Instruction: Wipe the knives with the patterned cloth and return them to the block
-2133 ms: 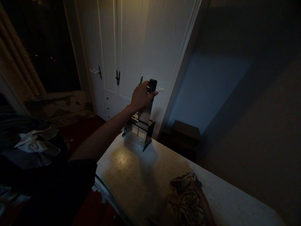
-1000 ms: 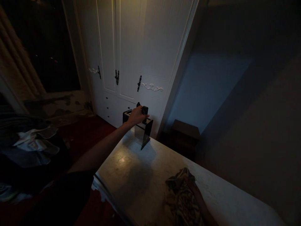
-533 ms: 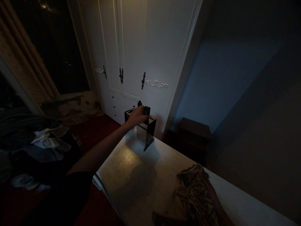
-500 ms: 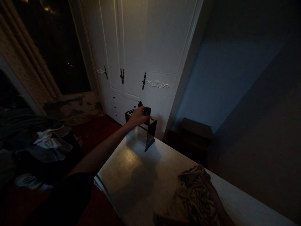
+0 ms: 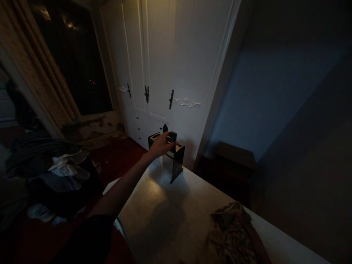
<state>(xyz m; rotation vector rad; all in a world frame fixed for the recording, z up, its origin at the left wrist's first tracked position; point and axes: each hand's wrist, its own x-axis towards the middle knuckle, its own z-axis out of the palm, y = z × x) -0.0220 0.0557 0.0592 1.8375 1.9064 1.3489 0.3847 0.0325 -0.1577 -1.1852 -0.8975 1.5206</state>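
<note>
My left hand [image 5: 162, 145] reaches out to the far end of the pale table [image 5: 165, 212] and is closed round the black handle of a cleaver [image 5: 172, 136]. The cleaver stands blade-down in a dark knife rack [image 5: 176, 166]; another black handle [image 5: 165, 128] sticks up behind my fingers. At the lower right my right hand [image 5: 254, 240] lies by a patterned cloth [image 5: 229, 234] on the table. Its fingers are lost in the dark and under the cloth.
White wardrobe doors [image 5: 165, 66] with dark handles stand just behind the rack. A heap of clothes [image 5: 57, 172] lies on the red floor at left, below a curtain [image 5: 35, 80] and a dark window. A low dark box [image 5: 236, 156] sits right of the wardrobe.
Two seconds ago the cleaver was held high above the rack; it now sits down in the rack with my left hand still on its handle. My view has shifted slightly.
</note>
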